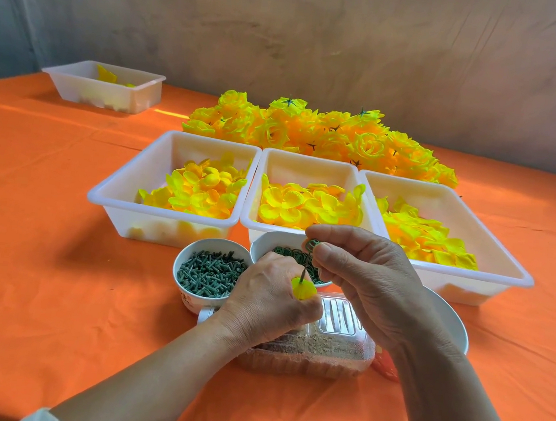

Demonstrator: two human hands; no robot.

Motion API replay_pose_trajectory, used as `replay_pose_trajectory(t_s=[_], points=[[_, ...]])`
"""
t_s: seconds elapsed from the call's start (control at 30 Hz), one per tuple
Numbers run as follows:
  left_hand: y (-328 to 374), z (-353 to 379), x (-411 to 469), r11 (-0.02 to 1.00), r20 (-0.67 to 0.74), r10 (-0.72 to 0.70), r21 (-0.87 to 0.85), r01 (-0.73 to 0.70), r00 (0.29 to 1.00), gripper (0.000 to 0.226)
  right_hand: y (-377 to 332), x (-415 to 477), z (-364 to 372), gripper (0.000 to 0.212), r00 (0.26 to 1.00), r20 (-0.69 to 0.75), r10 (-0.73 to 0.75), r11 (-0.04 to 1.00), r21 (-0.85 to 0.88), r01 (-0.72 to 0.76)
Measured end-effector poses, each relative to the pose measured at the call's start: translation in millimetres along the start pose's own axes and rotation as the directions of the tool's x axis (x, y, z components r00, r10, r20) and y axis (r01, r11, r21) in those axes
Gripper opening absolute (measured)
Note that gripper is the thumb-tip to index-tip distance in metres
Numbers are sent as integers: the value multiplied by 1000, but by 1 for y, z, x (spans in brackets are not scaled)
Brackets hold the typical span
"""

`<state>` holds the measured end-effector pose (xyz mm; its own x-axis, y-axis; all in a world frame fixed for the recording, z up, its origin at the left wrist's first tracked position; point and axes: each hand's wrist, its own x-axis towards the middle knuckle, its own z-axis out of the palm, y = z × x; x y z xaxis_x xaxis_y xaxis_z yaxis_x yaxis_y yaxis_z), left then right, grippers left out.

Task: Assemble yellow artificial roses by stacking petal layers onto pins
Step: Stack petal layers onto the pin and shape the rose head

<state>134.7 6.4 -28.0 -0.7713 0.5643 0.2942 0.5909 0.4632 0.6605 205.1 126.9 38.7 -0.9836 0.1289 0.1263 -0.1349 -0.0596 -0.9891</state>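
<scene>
Just below frame centre, a yellow petal [303, 289] sits on a pin [304, 270], gripped in the curled left hand [267, 300]. The right hand [361, 274] pinches a green ring [311, 245] at the pin's top. A skewed push could bend the pin or drop the ring. Bowls [176, 268] and trays [166, 214] crowd close behind; open cloth [55, 290] lies lower left.

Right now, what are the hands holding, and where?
The left hand grips a yellow petal piece from below, with a green pin rising from it. The right hand pinches a green ring at the pin's top.
</scene>
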Motion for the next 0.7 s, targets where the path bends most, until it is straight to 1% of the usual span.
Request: replay_pose_trajectory(t_s=[0.17,0.33,0.6,0.7], points=[[-1,0,1,999,2,20,26,-20,1000,33,0,3,2,22,1000,12,-5,999,-38,5],[-1,1,1,999,1,26,41,-26,1000,33,2,3,0,26,1000,6,1,1000,-31,-1],[-1,-1,1,999,11,31,38,-31,999,33,5,2,-2,23,1000,18,7,1000,-19,-7],[1,-1,1,998,-8,34,51,-33,999,30,7,1,-2,22,1000,23,2,999,-32,-2]])
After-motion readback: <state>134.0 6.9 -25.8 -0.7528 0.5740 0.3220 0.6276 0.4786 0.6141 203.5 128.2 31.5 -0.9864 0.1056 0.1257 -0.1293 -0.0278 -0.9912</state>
